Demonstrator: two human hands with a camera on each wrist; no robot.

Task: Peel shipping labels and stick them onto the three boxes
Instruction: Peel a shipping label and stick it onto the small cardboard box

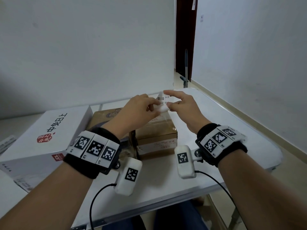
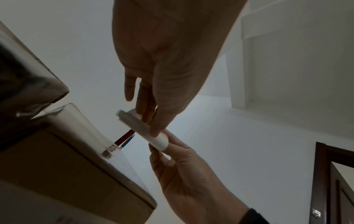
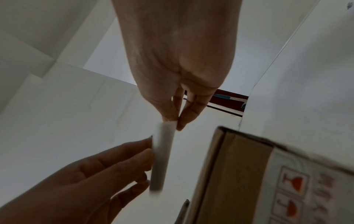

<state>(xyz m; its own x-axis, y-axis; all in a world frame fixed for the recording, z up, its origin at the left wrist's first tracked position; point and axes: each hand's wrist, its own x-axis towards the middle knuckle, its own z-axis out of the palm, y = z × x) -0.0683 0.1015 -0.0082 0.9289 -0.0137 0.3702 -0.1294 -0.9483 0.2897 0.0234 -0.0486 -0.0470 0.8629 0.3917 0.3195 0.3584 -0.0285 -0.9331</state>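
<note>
Near edge, lower frame of the head view: both forearms enter from the bottom corners, each wearing a black wrist band with square black-and-white marker tiles; a white table [image 1: 166, 185] lies under them. Mid frame: the left hand [image 1: 137, 110] and right hand [image 1: 182, 105] meet just above centre, both holding 1 shipping label [image 1: 163, 101]. Left thumb and fingers are curled and pinched on the label's left side; right index finger and thumb pinch its upper and lower right edges, the other right fingers loosely curled. The label bows into a curl between them, and a white flap stands up at its top left corner; judged, the peel is under way, backing not yet fully off. Below the hands sits a brown cardboard box [image 1: 156, 136] with tape over its top and a red-printed strip on its near face; that text is too small to read. A second brown box [image 1: 106, 115] is behind it at centre left, and a white box [image 1: 44, 138] fills the left. Judged progress: no fresh label is visibly stuck on any of the 3 boxes, so all 3 placements appear to remain. Writing: the label shows a barcode, "快递" and the digits "03-21"; the white box reads "中免日上" with a red seal and a small red "JD" mark near its lower edge. Far: a white wall and a dark door at upper right.
</note>
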